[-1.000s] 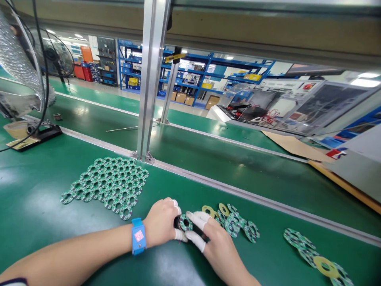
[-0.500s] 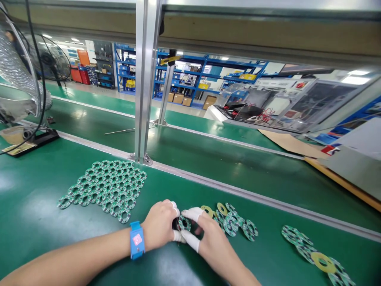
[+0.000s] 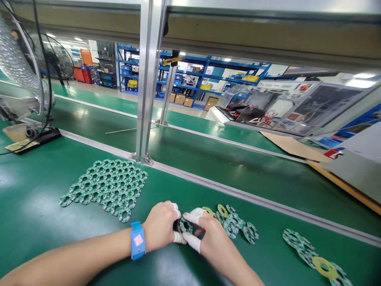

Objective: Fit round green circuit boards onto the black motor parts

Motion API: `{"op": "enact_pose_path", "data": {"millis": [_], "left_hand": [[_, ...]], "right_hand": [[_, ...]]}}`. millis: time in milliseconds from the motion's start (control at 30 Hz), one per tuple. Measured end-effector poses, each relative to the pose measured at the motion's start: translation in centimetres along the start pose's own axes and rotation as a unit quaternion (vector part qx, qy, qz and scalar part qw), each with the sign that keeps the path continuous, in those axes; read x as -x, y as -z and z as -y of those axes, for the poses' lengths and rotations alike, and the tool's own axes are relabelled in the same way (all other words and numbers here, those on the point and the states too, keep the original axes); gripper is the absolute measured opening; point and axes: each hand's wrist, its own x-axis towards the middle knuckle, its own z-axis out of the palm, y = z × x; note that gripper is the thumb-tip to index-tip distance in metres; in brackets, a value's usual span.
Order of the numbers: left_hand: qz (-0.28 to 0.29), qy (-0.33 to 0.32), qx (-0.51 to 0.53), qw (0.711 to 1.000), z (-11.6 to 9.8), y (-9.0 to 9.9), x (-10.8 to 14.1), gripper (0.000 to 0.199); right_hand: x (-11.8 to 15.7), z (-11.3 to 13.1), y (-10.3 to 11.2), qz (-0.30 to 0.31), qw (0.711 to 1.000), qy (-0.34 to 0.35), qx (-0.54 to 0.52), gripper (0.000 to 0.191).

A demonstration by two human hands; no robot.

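Head view: hands [image 3: 190, 232] half-hide ring board [image 3: 185, 225].

both forearms enter from the bottom edge and converge low in the head view, at the blue wrist strap [image 3: 138, 240]. left forearm bare, lying flat, running up and rightward; the strap circles its wrist. left hand [image 3: 162, 228] just right of the strap, knuckles up, fingers curled inward into a loose fist, white finger cots on at least two fingertips. right hand [image 3: 210, 240] further right of the strap, angled up-left toward the left hand, back of hand up, thumb and index tips in white cots, pinched. fingertips of both hands meet; contact between them not resolvable.
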Motion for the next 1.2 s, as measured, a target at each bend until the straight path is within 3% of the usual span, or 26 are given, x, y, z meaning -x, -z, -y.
{"op": "enact_pose_path", "data": {"millis": [133, 367, 700, 967, 1200], "left_hand": [[0.002, -0.002, 0.001, 1.0, -0.1, 0.1, 0.0, 0.035], [0.001, -0.004, -0.005, 1.0, -0.2, 0.2, 0.0, 0.04], [-0.021, -0.01, 0.006, 1.0, 0.2, -0.6, -0.1, 0.052], [-0.033, -0.026, 0.012, 0.999, 0.4, -0.6, 0.0, 0.051], [-0.025, -0.023, 0.024, 0.999, 0.2, -0.4, 0.0, 0.047]], "right_hand": [[-0.2, 0.2, -0.4, -0.011, 0.999, -0.005, 0.04, 0.012], [-0.2, -0.2, -0.6, -0.017, 1.0, -0.016, -0.014, 0.024], [0.7, -2.0, -0.9, -0.004, 0.968, -0.069, -0.24, 0.053], [1.1, -2.7, -2.1, -0.029, 0.974, -0.074, -0.214, 0.045], [0.7, -1.8, -1.9, -0.049, 0.982, -0.072, -0.168, 0.033]]}}
